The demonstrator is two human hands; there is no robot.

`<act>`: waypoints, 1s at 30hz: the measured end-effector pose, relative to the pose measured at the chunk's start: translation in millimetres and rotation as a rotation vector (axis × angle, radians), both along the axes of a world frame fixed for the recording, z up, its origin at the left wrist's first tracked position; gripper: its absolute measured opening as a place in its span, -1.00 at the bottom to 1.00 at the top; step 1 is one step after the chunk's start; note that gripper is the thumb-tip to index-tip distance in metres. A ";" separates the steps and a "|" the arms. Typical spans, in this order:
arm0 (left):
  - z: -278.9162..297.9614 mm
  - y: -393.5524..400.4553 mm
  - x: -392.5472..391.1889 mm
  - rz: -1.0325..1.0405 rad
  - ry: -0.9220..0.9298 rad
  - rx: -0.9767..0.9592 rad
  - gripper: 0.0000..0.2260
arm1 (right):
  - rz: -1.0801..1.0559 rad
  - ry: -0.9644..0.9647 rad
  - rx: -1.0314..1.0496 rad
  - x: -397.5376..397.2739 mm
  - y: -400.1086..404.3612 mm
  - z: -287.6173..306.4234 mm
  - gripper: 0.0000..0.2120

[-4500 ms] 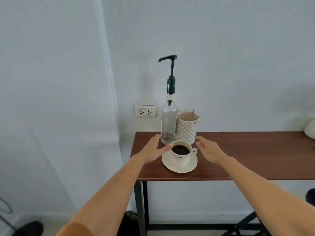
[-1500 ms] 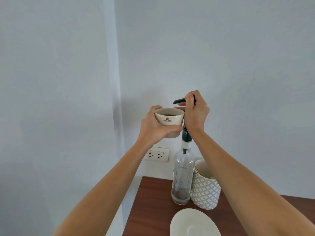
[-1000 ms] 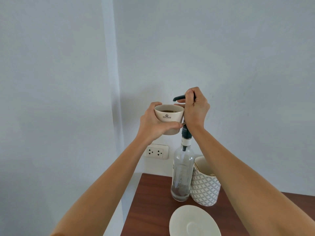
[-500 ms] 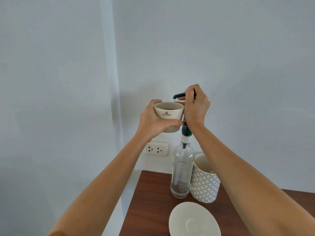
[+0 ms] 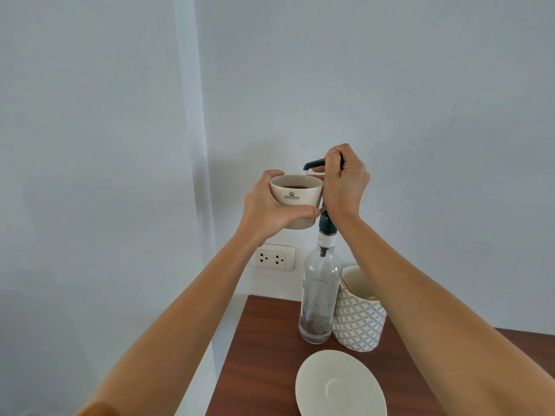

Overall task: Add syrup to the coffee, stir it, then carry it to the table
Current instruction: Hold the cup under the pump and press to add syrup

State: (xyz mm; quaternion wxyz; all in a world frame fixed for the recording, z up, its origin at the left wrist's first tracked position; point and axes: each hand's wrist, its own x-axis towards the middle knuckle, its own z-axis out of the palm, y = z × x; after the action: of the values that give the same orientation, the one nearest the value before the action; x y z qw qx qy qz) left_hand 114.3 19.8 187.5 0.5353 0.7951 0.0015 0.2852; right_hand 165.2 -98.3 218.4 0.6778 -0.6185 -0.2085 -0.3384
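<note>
Head view: cup (image 5: 295, 196) in left hand (image 5: 270, 205)

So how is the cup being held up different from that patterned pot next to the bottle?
The cup is plain cream with a small printed crest; the pot carries a grey-and-white lattice pattern. The cup is held in the air by the left hand, under the pump spout; the pot stands on the table, beside the bottle. The cup holds dark coffee; the pot holds what look like wooden sticks. Both are upright, open-topped and pale.
</note>
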 end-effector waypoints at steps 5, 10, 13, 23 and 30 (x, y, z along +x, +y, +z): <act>0.4 0.5 -0.1 -0.003 -0.003 0.003 -0.23 | -0.016 0.012 -0.004 3.0 0.2 -0.3 -0.81; 0.2 0.2 0.2 -0.006 0.001 -0.005 -0.22 | -0.042 0.036 -0.046 4.9 -1.0 -1.3 -0.81; 0.9 0.5 0.2 -0.008 -0.002 0.001 -0.21 | -0.052 0.038 -0.065 6.6 -1.8 -1.8 -0.80; 1.2 1.0 -0.6 -0.013 -0.003 0.004 -0.23 | -0.076 0.044 -0.107 4.8 -1.7 -1.7 -0.80; 2.2 2.2 -1.1 -0.018 0.001 0.005 -0.22 | -0.081 0.059 -0.104 5.6 -0.4 0.2 -0.81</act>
State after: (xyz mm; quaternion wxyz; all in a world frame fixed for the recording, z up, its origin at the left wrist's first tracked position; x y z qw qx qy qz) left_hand 113.3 22.0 189.8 0.5357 0.7966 -0.0061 0.2799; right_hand 170.7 -98.7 218.6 0.6362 -0.6706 -0.1807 -0.3360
